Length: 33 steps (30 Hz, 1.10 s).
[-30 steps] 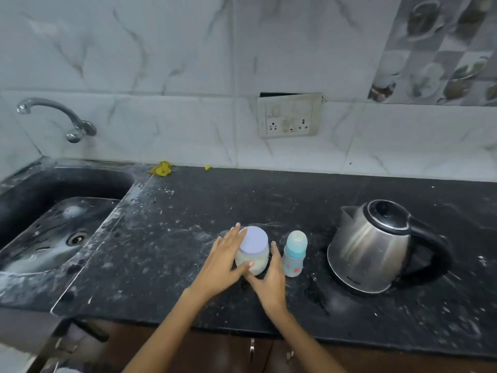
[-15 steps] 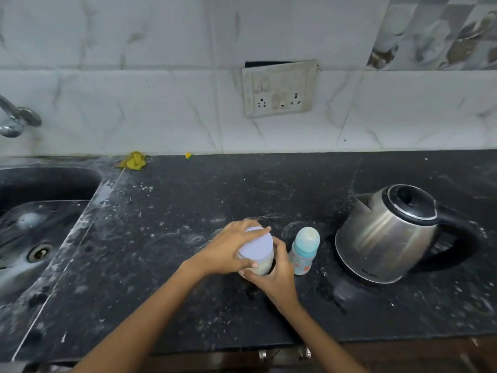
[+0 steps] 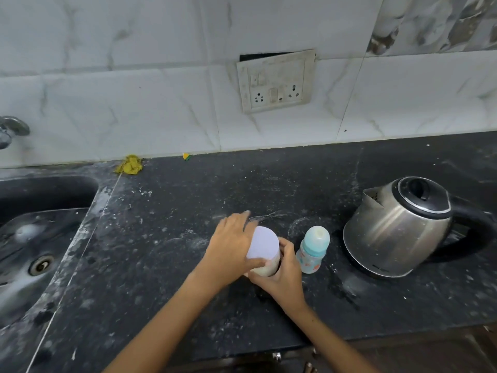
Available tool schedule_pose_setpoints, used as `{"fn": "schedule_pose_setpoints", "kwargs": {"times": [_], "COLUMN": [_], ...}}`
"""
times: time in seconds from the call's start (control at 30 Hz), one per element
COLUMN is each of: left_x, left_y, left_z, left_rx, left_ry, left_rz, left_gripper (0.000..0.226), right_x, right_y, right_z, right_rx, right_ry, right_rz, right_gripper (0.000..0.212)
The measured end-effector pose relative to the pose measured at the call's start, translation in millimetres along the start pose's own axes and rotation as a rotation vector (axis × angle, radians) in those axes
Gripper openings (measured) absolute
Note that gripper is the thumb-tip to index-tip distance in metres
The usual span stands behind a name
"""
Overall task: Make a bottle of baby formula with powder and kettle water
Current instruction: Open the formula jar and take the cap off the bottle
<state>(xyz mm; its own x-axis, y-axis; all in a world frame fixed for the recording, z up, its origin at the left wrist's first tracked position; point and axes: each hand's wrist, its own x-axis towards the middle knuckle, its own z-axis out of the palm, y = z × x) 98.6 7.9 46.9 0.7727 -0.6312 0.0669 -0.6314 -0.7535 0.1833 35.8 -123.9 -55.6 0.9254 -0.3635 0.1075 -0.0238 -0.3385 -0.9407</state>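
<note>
Right hand (image 3: 279,278) wraps the lower body of the small round powder jar with pale lilac lid (image 3: 263,247); left hand (image 3: 231,246) clamps the lid rim, jar tipped slightly, lid facing up toward camera. Just right stands the upright blue-capped baby bottle (image 3: 313,249), long axis vertical, on the black speckled table (image 3: 161,265). Farther right, steel kettle with black handle (image 3: 398,227), spout pointing left.

— What do we have at the far left?
— A dark sink (image 3: 40,238) with a tap (image 3: 10,130) above it, and a yellow rag (image 3: 130,165) against the wall.
— And further right?
— A grimy socket plate (image 3: 275,81) on the marble tiles (image 3: 134,103), above our speckled black counter (image 3: 188,200).
</note>
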Motion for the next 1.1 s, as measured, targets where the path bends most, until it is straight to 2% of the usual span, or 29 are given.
{"fn": "schedule_pose_setpoints", "kwargs": {"times": [0.07,0.1,0.17,0.27,0.4,0.6,0.77,0.9,1.0,1.1], "left_x": [9.9,16.1,26.6,32.9,25.5,15.9,18.3,24.2,26.6,26.9], "left_y": [-3.4,-4.2,-4.2,2.6,13.7,29.7,37.9,43.7,42.1,30.4], "left_z": [-8.9,-12.0,-14.5,-14.5,-8.7,2.3,6.0,7.1,5.5,-0.8], "left_rx": [-0.16,-0.146,-0.056,0.07,0.066,-0.003,-0.039,-0.039,-0.048,-0.075], "left_ry": [-0.266,-0.328,-0.316,-0.276,-0.21,-0.077,-0.014,-0.029,-0.051,-0.12], "left_rz": [0.137,0.19,0.249,0.234,0.082,-0.159,-0.262,-0.332,-0.333,-0.206], "left_gripper": [0.088,0.091,0.089,0.077,0.062,0.061,0.061,0.061,0.063,0.064], "right_x": [1.1,1.2,1.0,0.7,-0.8,-2.7,-3.7,-3.3,-2.6,-4.9], "right_y": [0.4,0.8,-0.8,-1.8,-4.6,-10.3,-9.8,-7.3,-8.6,-5.8], "right_z": [-0.3,-0.1,0.0,-0.5,-1.7,-2.0,-0.4,-0.9,-0.8,-2.4], "right_rx": [-0.006,-0.012,-0.016,-0.03,-0.055,-0.062,-0.076,-0.083,-0.098,-0.093], "right_ry": [-0.008,-0.008,-0.002,-0.006,0.0,0.013,0.022,0.021,0.037,0.019], "right_rz": [-0.014,-0.019,-0.006,0.0,0.008,0.015,-0.019,-0.054,-0.053,-0.014], "right_gripper": [0.089,0.087,0.087,0.091,0.091,0.087,0.088,0.087,0.087,0.097]}}
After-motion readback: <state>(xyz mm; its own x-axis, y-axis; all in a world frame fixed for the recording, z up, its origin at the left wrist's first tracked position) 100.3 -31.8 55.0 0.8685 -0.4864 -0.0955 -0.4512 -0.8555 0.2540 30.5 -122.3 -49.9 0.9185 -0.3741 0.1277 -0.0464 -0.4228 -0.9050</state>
